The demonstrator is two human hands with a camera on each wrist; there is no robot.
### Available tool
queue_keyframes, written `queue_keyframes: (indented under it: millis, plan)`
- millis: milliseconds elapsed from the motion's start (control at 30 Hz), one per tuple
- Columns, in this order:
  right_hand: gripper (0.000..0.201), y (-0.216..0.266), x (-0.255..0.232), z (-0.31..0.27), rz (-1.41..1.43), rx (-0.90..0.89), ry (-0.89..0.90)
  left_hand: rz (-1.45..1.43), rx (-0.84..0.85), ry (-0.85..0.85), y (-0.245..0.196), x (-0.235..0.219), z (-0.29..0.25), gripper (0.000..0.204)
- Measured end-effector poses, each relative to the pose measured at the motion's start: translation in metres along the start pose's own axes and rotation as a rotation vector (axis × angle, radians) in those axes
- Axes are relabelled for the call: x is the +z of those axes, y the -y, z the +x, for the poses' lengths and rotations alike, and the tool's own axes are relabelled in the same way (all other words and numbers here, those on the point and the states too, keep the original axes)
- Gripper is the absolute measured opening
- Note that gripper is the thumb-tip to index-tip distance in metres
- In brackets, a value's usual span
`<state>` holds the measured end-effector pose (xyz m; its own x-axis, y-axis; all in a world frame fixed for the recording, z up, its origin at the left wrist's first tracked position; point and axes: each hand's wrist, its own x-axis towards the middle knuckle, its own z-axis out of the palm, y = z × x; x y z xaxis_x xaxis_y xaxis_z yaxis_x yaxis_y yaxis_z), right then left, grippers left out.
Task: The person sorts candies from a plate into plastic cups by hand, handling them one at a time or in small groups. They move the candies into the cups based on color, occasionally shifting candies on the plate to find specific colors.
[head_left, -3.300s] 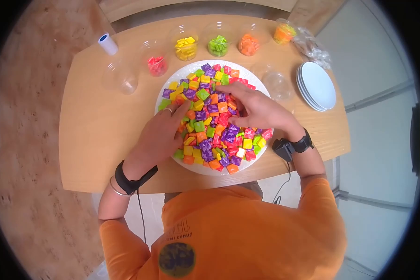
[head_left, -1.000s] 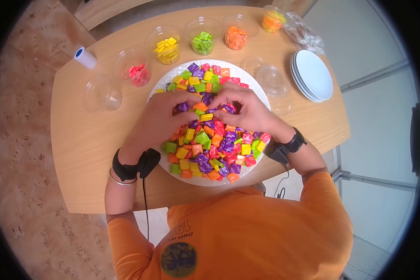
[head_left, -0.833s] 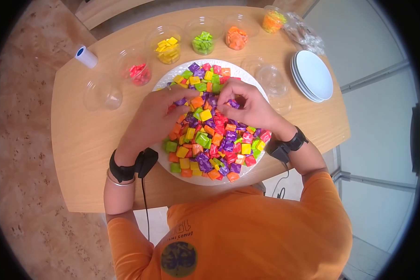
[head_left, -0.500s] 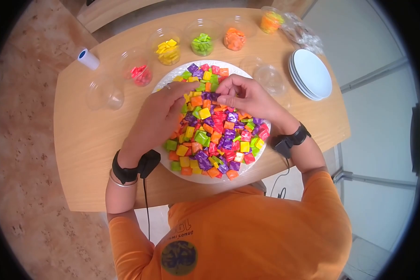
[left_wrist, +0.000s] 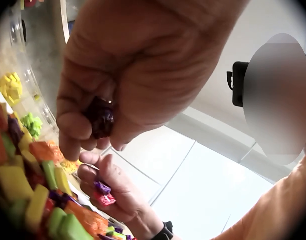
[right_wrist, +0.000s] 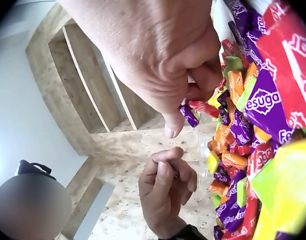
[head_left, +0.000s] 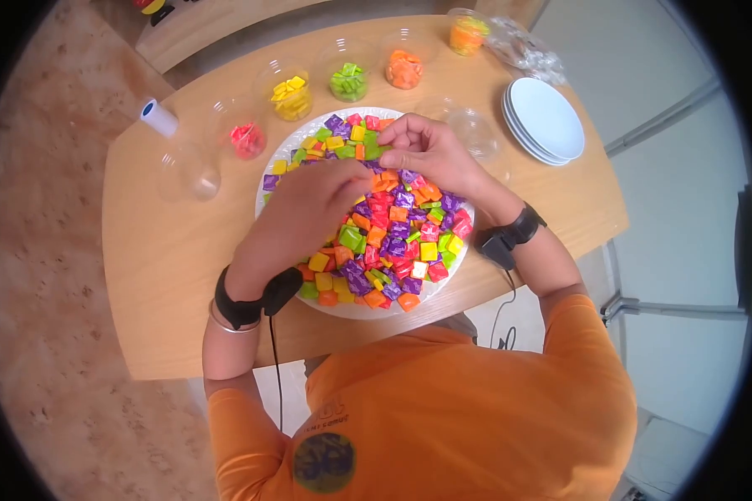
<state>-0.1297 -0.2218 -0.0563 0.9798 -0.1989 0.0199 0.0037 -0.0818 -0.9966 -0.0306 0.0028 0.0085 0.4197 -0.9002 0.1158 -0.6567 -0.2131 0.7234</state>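
Observation:
A white plate [head_left: 355,312] heaped with small wrapped candies [head_left: 384,221] in purple, red, orange, yellow and green sits before the person. Over its left half, my left hand [head_left: 313,200] curls its fingers and thumb round a dark purple candy [left_wrist: 101,118], best seen in the left wrist view. My right hand [head_left: 439,159] is over the plate's upper right. In the right wrist view it holds a purple candy [right_wrist: 189,115] and a red candy [right_wrist: 205,108] near thumb and fingers. Both hands are close together above the heap.
Along the table's back stand clear cups of pinkish-red [head_left: 247,140], yellow [head_left: 291,100], green [head_left: 348,83] and orange candies [head_left: 404,71], plus a mixed cup [head_left: 468,35]. A white roll [head_left: 159,118] lies left; stacked white plates [head_left: 547,121] and a plastic bag [head_left: 525,50] are right.
The left hand has moved right and closer to the right hand, which has risen slightly toward the plate's far side. The whole head view has shifted a little.

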Motion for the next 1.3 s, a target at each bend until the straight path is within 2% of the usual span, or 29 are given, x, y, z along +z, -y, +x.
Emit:
queue_keyframes:
  millis: [100,233,300,333,400,467,533,600,633,667,700,767,800,867,900,1000,1133,1200,1233,1300]
  plan:
    - [0.028,-0.009,-0.002,0.004,-0.174,0.004,-0.071,0.109,0.169,0.093,0.020,0.026,0.002,0.017]
    - [0.033,0.005,-0.011,-0.002,-0.318,-0.013,-0.066,0.206,0.141,0.106,0.022,0.034,-0.004,0.016]
    - [0.037,0.018,-0.020,-0.009,-0.525,-0.076,0.068,0.184,0.135,0.095,0.022,0.032,-0.009,0.015]
    - [0.037,0.021,-0.022,-0.011,-0.530,-0.073,0.077,0.177,0.130,0.088,0.026,0.032,-0.008,0.015]
    - [0.038,0.024,-0.021,-0.014,-0.663,-0.132,0.187,0.212,0.076,0.146,0.035,0.033,-0.006,0.016]
    - [0.032,0.020,-0.015,-0.013,-0.647,-0.144,0.160,0.167,0.075,0.136,0.036,0.030,-0.004,0.016]
    - [0.025,0.020,-0.014,-0.012,-0.620,0.013,0.182,0.124,0.078,0.131,0.033,0.021,-0.002,0.015]
    - [0.020,0.018,-0.013,-0.011,-0.606,-0.028,0.169,-0.023,0.030,0.149,0.027,0.003,-0.001,0.014]
    - [0.021,0.016,-0.013,-0.009,-0.604,-0.124,0.111,-0.025,0.027,0.148,0.025,-0.006,0.001,0.014]
    - [0.021,0.013,-0.013,-0.009,-0.598,-0.219,0.051,-0.055,-0.049,0.095,0.023,-0.016,0.005,0.014]
    - [0.021,0.011,-0.008,-0.007,-0.595,-0.215,0.052,-0.086,-0.126,0.046,0.023,-0.020,0.008,0.014]
    - [0.024,0.009,0.006,-0.004,-0.770,-0.492,0.010,-0.075,-0.127,0.003,0.028,-0.016,0.017,0.015]
    - [0.024,0.010,0.007,-0.005,-0.772,-0.489,0.006,-0.064,-0.123,-0.046,0.031,-0.011,0.021,0.016]
    - [0.027,0.011,0.008,-0.007,-0.793,-0.340,0.087,-0.023,-0.050,-0.071,0.042,0.005,0.025,0.016]
    - [0.026,0.011,0.007,-0.008,-0.782,-0.336,0.091,0.023,0.018,-0.097,0.045,0.010,0.026,0.017]
    - [0.027,0.007,0.003,-0.007,-0.682,-0.338,0.110,0.141,0.041,-0.091,0.048,0.014,0.023,0.018]
    - [0.028,0.009,-0.003,-0.004,-0.566,-0.281,0.143,0.122,0.053,-0.068,0.052,0.015,0.022,0.017]
    - [0.022,0.006,-0.005,-0.001,-0.289,-0.041,0.129,0.115,0.130,-0.056,0.053,0.013,0.022,0.016]
    - [0.020,0.002,-0.005,0.001,-0.253,-0.005,0.124,0.115,0.130,-0.064,0.053,0.009,0.023,0.016]
    - [0.018,-0.007,-0.009,0.009,-0.216,0.032,0.138,0.084,0.026,-0.010,0.051,-0.003,0.023,0.016]
